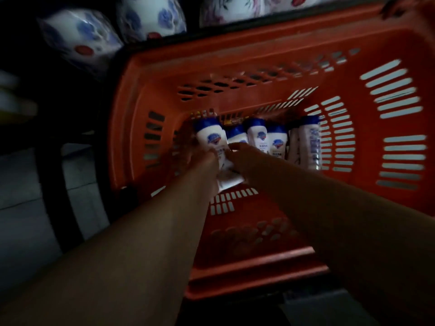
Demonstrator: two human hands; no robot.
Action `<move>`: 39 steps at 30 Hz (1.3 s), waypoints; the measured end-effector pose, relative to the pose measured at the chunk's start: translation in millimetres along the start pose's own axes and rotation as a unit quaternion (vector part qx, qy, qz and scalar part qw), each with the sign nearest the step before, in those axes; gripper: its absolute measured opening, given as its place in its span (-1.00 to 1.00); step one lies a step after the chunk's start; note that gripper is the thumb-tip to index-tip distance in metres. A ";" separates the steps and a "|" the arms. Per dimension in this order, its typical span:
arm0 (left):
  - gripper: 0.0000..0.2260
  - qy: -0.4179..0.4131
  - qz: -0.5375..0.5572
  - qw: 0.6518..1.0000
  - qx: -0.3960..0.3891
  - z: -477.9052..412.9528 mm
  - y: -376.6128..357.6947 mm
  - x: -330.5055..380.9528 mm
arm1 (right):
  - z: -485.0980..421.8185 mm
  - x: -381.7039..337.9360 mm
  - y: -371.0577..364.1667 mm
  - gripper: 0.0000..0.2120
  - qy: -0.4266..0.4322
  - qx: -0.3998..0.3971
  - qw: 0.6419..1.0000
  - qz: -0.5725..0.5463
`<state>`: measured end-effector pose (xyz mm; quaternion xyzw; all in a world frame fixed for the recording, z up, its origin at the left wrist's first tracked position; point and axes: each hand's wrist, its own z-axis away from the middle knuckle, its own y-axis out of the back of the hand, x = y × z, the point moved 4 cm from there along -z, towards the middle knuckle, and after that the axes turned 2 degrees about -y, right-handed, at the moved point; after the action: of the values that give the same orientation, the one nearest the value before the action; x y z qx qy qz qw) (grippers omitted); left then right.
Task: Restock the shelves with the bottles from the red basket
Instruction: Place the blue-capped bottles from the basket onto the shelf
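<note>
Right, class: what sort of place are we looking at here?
Probably a shop aisle: a red basket holds matching blue-capped bottles, and shiny flower-printed goods are stacked just beyond it.

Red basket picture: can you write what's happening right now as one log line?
basket: red basket holds white blue-capped bottles | hands: left hand and right hand both at leftmost bottle | grip: blurred, unclear

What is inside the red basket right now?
Several white bottles with blue caps lie on the basket floor. The left hand and right hand flank the leftmost bottle, covering its middle; their grip is hidden.
</note>
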<state>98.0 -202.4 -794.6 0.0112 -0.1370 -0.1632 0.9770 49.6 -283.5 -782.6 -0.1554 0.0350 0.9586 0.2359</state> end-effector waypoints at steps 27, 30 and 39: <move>-0.75 -0.204 -0.040 0.956 -0.206 478.2 128.5 96.1 | 485.8 -104.0 -54.2 -0.88 0.146 -0.133 0.970 -0.143; -0.75 -0.234 -0.032 0.950 -0.203 520.7 162.7 106.4 | 531.2 -110.6 -81.8 -0.89 0.175 -0.124 0.966 -0.148; -0.88 -0.357 -0.069 0.909 -0.205 621.3 298.8 133.6 | 641.6 -115.7 -202.4 -0.88 0.262 -0.131 0.950 -0.111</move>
<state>145.2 51.6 -141.6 -0.2389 -0.4388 -0.2475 0.8302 60.0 -65.1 -135.9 -0.4331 -0.0479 0.8481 0.3013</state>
